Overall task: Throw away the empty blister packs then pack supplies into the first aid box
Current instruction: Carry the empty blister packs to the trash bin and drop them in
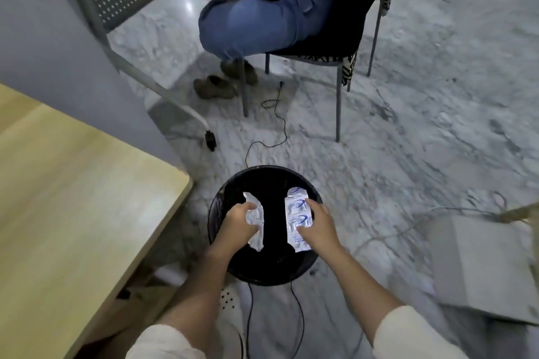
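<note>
A round black waste bin stands on the marble floor just below me. My left hand grips a crumpled silver blister pack over the bin's opening. My right hand holds a flatter silver blister pack with blue print, also over the opening. Both packs hang above the dark inside of the bin. The first aid box is not in view.
A wooden table fills the left side. A grey desk leg runs beyond it. A seated person in jeans occupies a chair ahead. Thin black cables trail over the floor. A grey box lies at the right.
</note>
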Motion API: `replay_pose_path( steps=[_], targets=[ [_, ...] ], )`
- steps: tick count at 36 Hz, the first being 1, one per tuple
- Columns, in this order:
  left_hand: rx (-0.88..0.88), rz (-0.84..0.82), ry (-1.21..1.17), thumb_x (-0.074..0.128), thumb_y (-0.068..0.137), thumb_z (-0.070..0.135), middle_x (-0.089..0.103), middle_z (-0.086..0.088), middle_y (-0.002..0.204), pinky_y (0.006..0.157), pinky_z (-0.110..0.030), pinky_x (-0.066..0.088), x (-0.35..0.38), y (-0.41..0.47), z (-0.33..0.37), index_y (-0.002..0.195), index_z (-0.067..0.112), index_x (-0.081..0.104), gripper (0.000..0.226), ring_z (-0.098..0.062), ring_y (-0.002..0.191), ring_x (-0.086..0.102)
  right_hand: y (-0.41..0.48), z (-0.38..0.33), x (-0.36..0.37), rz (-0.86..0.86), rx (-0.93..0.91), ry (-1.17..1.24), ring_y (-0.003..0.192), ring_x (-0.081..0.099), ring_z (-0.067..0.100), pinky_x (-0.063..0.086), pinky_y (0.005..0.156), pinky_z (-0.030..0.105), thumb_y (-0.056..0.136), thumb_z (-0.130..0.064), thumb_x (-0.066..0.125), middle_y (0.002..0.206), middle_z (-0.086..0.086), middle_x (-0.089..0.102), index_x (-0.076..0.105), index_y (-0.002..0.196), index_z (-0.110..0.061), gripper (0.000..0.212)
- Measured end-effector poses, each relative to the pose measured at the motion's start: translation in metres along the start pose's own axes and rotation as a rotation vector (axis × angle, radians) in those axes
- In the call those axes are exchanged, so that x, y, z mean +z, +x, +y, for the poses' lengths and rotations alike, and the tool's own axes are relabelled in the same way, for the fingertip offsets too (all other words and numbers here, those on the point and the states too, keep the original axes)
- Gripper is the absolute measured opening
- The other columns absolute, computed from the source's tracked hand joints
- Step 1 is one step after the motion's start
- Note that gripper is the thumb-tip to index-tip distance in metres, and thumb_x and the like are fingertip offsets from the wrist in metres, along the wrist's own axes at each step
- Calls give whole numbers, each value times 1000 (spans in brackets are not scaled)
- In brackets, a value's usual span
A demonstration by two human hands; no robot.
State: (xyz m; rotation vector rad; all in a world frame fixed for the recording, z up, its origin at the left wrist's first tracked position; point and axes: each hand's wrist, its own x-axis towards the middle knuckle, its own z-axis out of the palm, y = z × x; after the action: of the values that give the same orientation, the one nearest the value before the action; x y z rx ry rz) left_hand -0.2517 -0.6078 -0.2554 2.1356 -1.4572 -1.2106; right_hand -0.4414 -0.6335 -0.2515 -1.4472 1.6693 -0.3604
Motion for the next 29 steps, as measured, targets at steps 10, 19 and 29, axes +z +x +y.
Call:
replay_pose_path(
  steps=[10, 19, 29],
  targets=[
    [-54, -10, -69, 72, 86, 10, 49, -14, 138, 100, -33, 45, 6, 8, -17, 138, 7, 51, 56, -29, 123, 56, 10, 6, 15, -119, 41, 21, 129, 44, 26, 42, 102, 32, 86, -6, 58, 147, 10, 34, 29, 145, -15, 65],
    [-45, -22, -41, 63, 95, 19, 41, -10, 150, 107, -31, 37, 2, -6, -4, 146, 8, 40, 57, -24, 139, 41, -3, 0, 1, -123, 24, -52, 137, 33, 21, 27, 110, 25, 88, -15, 59, 148, 10, 33, 31, 144, -10, 62],
    [97, 56, 99, 60, 96, 21, 40, -8, 153, 110, -29, 33, -26, -48, 55, 146, 8, 40, 56, -23, 139, 40, -35, -40, -43, -66, -65, -40, 133, 40, 23, 34, 108, 30, 90, -17, 57, 147, 9, 38, 36, 141, -9, 56]
  ],
)
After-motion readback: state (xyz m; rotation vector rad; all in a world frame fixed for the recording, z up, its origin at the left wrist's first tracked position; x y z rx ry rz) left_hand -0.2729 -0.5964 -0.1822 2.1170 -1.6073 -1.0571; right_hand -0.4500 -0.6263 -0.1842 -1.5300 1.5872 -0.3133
